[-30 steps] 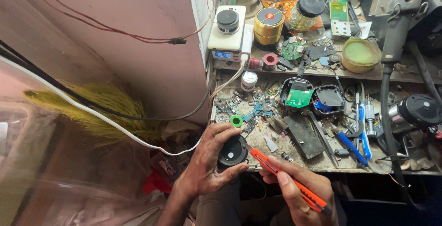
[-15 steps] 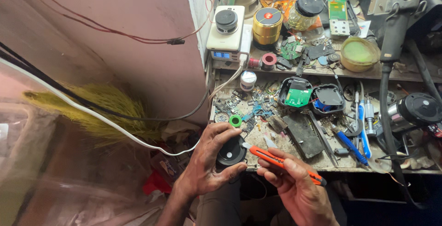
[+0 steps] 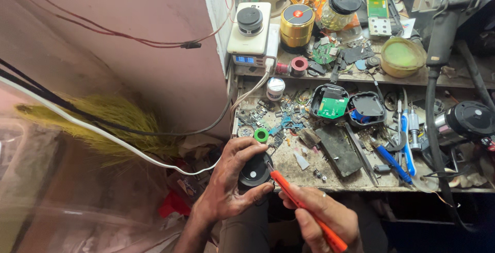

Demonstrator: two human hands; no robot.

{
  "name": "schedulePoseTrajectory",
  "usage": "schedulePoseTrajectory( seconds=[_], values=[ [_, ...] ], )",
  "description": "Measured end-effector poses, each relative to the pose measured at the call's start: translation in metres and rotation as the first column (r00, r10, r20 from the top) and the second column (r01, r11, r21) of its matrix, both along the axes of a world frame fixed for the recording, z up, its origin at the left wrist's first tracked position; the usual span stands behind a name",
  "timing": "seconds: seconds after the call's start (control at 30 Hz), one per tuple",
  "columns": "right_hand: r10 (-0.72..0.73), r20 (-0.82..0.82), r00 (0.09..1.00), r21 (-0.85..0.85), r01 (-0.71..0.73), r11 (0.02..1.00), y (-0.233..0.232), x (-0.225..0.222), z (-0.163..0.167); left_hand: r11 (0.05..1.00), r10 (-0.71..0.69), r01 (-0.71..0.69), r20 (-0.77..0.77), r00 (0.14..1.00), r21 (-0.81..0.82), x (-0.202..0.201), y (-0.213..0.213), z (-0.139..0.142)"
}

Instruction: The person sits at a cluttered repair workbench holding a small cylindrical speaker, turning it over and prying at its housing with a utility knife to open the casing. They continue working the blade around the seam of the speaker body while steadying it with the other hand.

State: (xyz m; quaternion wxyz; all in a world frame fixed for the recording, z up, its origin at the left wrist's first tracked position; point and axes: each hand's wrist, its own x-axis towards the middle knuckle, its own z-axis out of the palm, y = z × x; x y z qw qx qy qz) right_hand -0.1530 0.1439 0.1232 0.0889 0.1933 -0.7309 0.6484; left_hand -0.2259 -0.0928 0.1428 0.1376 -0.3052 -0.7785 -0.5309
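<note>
My left hand (image 3: 227, 186) grips a small round black speaker part (image 3: 254, 171) just below the front edge of the cluttered workbench (image 3: 309, 173). My right hand (image 3: 320, 217) holds an orange-handled screwdriver (image 3: 304, 206) pointing up-left. Its metal tip touches the right rim of the black part. A green tape ring (image 3: 261, 135) lies on the bench just above my left fingers.
An opened black case with a green circuit board (image 3: 330, 103) and its second half (image 3: 367, 106) lie mid-bench among loose parts. Blue-handled tools (image 3: 394, 162) sit right. A gold round speaker (image 3: 297, 23), a white charger box (image 3: 249, 36) and jars stand on the upper shelf. A yellow broom (image 3: 103, 121) leans left.
The screwdriver has swung from lying flatter across my lap to a steeper angle, and its tip has moved in against the black part. My left hand keeps its grip.
</note>
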Motion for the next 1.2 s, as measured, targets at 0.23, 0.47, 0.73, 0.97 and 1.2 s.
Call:
schedulePoseTrajectory(
  seconds=[0.23,0.47,0.73,0.97,1.2],
  values=[
    [0.005,-0.508,0.862,0.365,0.209,0.907,-0.013,-0.012,0.026,1.0,-0.002,0.002,-0.012,1.0,0.003,-0.002,0.001,-0.002],
    [0.047,-0.495,0.867,0.415,0.189,0.89,-0.017,-0.008,0.035,1.0,-0.01,0.01,-0.001,1.0,0.026,-0.001,0.002,-0.001],
    [0.023,-0.509,0.86,0.396,0.211,0.894,-0.014,-0.01,0.033,1.0,-0.006,0.006,-0.001,1.0,0.024,0.0,0.003,-0.002],
    [-0.155,-0.072,0.985,0.111,0.162,0.98,0.004,0.005,0.029,1.0,-0.011,0.01,0.027,1.0,0.021,0.0,0.002,-0.001],
    [-0.086,0.214,0.973,-0.089,0.108,0.99,0.013,0.003,0.012,1.0,0.001,-0.001,0.024,1.0,0.01,0.002,0.002,-0.001]
  ],
)
